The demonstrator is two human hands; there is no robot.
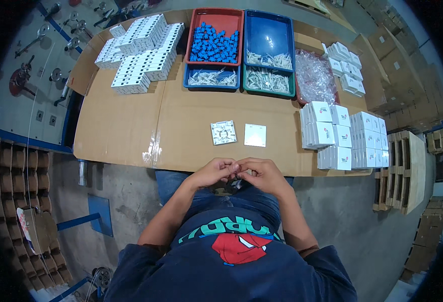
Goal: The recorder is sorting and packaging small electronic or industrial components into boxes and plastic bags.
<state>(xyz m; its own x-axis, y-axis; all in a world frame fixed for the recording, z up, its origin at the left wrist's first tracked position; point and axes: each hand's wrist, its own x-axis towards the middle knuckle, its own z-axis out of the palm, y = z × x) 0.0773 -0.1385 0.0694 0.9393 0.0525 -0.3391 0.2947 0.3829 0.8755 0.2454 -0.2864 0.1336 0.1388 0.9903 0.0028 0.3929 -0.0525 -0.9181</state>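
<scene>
My left hand and my right hand meet just off the table's near edge, above my lap. The fingers of both are curled, and their tips touch one another. Whatever sits between the fingertips, if anything, is hidden or too small to name. Beyond them on the cardboard-covered table lie two flat squares, side by side and apart. At left is a white square unit with fittings showing on its upper face. To its right lies a plain white square plate.
Stacked white units stand back left. A red tray of blue parts, blue trays and a green tray with small whitish pieces line the far side. Clear plastic bags and stacked white boxes are at right.
</scene>
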